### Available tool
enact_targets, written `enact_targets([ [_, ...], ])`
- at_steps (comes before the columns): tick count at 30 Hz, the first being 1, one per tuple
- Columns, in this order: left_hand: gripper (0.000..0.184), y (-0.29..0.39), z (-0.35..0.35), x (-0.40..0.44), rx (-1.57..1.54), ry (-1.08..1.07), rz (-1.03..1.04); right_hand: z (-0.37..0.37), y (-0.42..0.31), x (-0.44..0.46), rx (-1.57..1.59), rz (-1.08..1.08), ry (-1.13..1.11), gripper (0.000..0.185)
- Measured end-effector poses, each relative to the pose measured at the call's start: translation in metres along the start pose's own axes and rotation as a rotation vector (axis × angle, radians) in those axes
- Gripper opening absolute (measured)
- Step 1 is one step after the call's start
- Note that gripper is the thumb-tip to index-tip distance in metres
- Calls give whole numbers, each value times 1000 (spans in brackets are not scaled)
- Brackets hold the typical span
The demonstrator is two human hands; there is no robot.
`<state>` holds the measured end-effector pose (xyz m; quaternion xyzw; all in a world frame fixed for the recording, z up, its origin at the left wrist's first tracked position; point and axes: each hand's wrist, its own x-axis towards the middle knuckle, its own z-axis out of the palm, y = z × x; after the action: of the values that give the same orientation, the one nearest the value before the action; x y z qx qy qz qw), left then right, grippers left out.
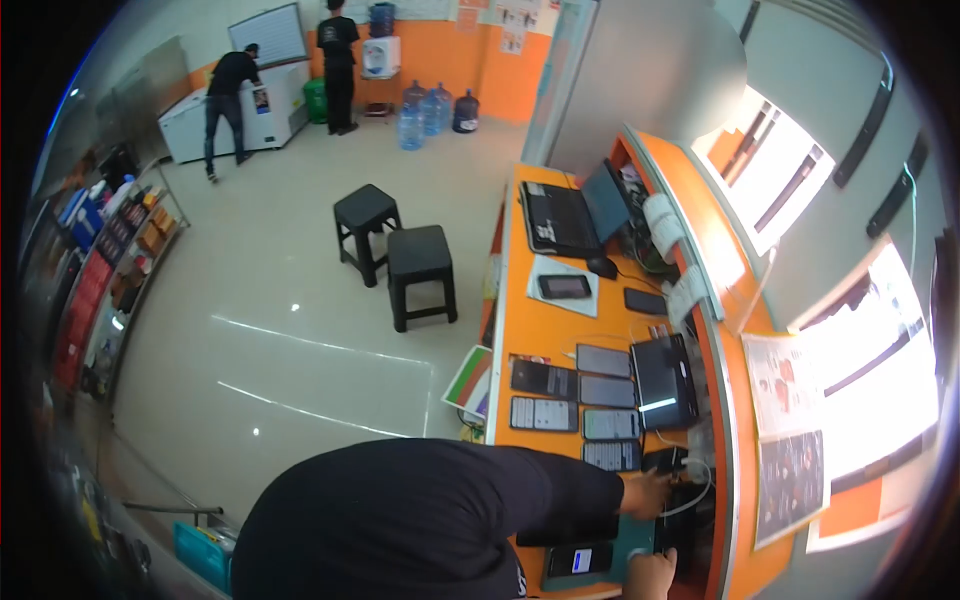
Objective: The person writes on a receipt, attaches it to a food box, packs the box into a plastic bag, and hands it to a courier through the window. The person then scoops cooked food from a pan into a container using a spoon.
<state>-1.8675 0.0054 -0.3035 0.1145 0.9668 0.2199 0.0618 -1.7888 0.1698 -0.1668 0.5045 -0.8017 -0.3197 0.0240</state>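
My left hand (646,495), at the end of a black sleeve, reaches over the far side of the orange counter (535,325). Its fingers look stretched out beside a white cable (708,492) and dark items; fine detail is blurred. Lower down, my right hand (652,574) is closed with the thumb up, near the green mat (632,538). Whatever it holds is hidden. A smartphone with a lit screen (580,560) lies on the mat, to the left of my right hand. Several more phones (610,425) lie in rows above my left hand.
A dark tablet-like screen (664,382) and a laptop (562,218) stand along the counter. Two black stools (420,250) are on the tiled floor. Two people (338,60) stand at the back near a white chest freezer (280,108) and water bottles (430,112).
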Motion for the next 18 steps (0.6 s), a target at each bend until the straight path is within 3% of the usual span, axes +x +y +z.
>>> enact_targets([
  [2,49,4,-19,-19,-112,330,121,-103,-3,-8,302,-159,-428,43],
  [3,49,8,-34,-35,-125,316,164,-106,-8,-19,461,-154,-162,23],
  [4,48,13,-56,-58,-431,268,307,-107,-14,-28,603,-141,114,13],
  [7,39,31,-125,-182,-1115,-3,524,-127,-30,-25,823,-74,384,16],
  [10,43,12,-154,-296,-703,84,408,-174,-52,-13,998,-45,468,15],
  [12,35,-18,-163,-362,-595,171,233,-193,-71,9,1124,-102,507,18],
  [14,30,-48,-185,-456,-534,224,34,-245,-97,31,1318,-154,252,18],
  [16,34,-55,-207,-533,-599,174,-194,-260,-124,57,1300,-309,322,16],
  [18,36,-66,-194,-594,-457,323,-232,-296,-173,77,1341,-474,335,15],
])
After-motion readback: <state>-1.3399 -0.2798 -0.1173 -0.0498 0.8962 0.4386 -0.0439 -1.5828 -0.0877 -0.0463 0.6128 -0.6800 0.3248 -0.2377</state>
